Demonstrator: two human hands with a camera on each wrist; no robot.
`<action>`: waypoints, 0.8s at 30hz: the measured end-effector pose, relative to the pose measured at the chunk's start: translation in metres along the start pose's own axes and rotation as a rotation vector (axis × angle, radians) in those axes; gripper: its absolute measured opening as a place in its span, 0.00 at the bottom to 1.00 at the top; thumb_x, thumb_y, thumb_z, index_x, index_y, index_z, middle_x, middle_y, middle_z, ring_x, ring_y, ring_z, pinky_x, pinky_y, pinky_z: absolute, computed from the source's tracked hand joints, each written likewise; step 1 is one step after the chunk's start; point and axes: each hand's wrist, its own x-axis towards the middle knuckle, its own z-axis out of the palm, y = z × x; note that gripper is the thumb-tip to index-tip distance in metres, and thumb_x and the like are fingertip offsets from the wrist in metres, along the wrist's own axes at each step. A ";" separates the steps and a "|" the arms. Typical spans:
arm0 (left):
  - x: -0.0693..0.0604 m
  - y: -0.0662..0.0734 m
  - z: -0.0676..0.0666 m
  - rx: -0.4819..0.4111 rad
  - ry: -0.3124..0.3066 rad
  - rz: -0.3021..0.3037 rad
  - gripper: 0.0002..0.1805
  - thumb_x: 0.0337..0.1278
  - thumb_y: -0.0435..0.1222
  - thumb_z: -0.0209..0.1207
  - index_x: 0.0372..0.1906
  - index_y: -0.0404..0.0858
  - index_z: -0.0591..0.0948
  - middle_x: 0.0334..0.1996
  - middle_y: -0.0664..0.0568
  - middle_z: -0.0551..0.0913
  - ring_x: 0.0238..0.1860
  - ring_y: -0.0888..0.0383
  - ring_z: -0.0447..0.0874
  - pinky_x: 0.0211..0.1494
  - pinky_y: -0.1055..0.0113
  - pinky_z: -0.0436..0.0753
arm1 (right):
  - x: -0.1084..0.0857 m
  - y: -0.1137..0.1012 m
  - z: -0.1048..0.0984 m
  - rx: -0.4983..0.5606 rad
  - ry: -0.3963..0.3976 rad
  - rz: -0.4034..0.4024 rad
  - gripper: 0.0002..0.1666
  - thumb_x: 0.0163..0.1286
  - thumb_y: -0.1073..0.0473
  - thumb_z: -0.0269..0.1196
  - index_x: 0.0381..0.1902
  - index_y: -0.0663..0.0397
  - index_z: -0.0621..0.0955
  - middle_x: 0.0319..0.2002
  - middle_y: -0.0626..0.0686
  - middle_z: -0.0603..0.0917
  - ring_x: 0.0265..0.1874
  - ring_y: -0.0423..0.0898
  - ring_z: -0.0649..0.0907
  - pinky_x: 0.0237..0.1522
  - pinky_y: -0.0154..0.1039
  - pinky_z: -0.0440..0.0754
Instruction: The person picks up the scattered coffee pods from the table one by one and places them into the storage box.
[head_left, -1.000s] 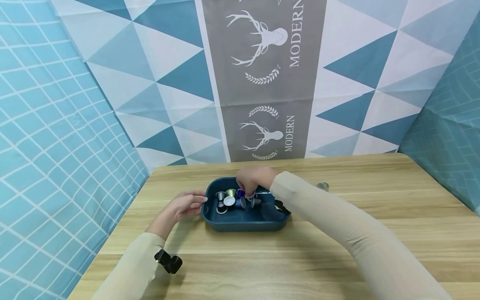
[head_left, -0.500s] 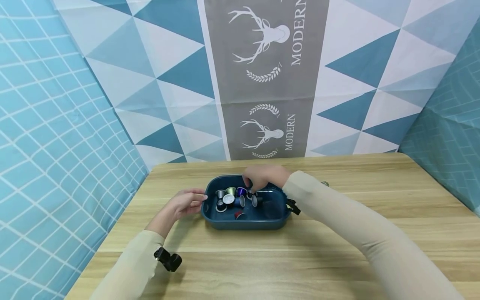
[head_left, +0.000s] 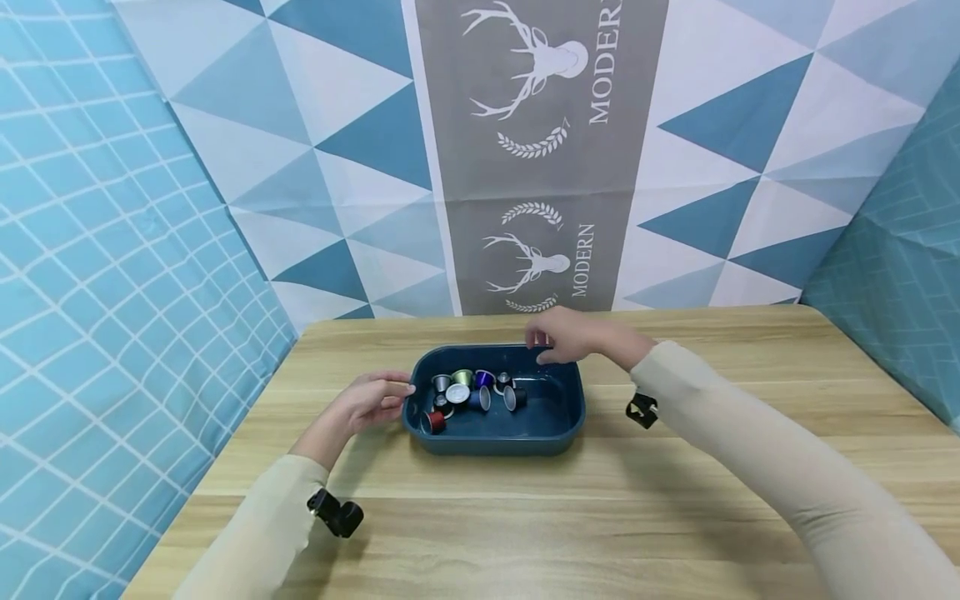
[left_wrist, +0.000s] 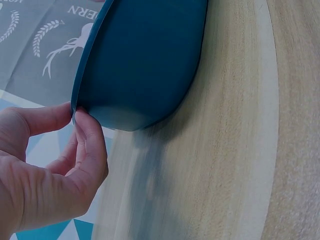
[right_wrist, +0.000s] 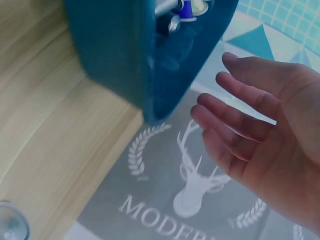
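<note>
A dark blue bin (head_left: 491,446) stands on the table with several coffee capsules inside, mostly on its left half. Among these are a red capsule (head_left: 435,422) at the front left, a green one (head_left: 462,377), a purple one (head_left: 484,379) and a black one (head_left: 519,398) lying on its side. My left hand (head_left: 371,402) pinches the bin's left rim between thumb and fingers, as the left wrist view shows. Above the bin's far right rim, my right hand (head_left: 568,335) hovers with loosely bent fingers (right_wrist: 235,120) and holds nothing.
A round, silvery object (right_wrist: 11,222) sits on the wooden table (head_left: 487,533) to the right of the bin; my right arm hides it in the head view. Patterned cloth (head_left: 360,167) hangs behind the table, and a blue grid cloth (head_left: 112,292) at the left.
My right hand has let go among the capsules, lifted out and moved right towards the rim. The red capsule appeared at the bin's front and rolled left. My left hand has stayed put.
</note>
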 end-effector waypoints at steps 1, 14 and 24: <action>0.000 0.001 0.000 0.001 0.002 0.001 0.26 0.63 0.30 0.55 0.65 0.30 0.65 0.21 0.62 0.77 0.18 0.71 0.69 0.31 0.77 0.79 | -0.004 0.003 -0.001 0.006 0.018 -0.001 0.14 0.64 0.61 0.65 0.47 0.58 0.81 0.42 0.56 0.83 0.40 0.49 0.80 0.48 0.45 0.82; -0.002 0.004 0.000 0.012 0.009 0.001 0.27 0.63 0.31 0.56 0.65 0.31 0.66 0.25 0.61 0.81 0.24 0.71 0.78 0.32 0.77 0.80 | -0.042 0.047 0.010 0.005 0.111 0.030 0.13 0.64 0.63 0.64 0.46 0.60 0.80 0.43 0.58 0.82 0.42 0.52 0.80 0.46 0.48 0.80; -0.001 0.002 0.001 0.011 0.002 -0.004 0.27 0.63 0.31 0.55 0.66 0.30 0.64 0.22 0.62 0.80 0.20 0.71 0.75 0.31 0.78 0.79 | -0.063 0.072 0.020 0.000 0.120 0.074 0.12 0.63 0.64 0.65 0.44 0.62 0.80 0.42 0.60 0.82 0.41 0.54 0.81 0.45 0.49 0.81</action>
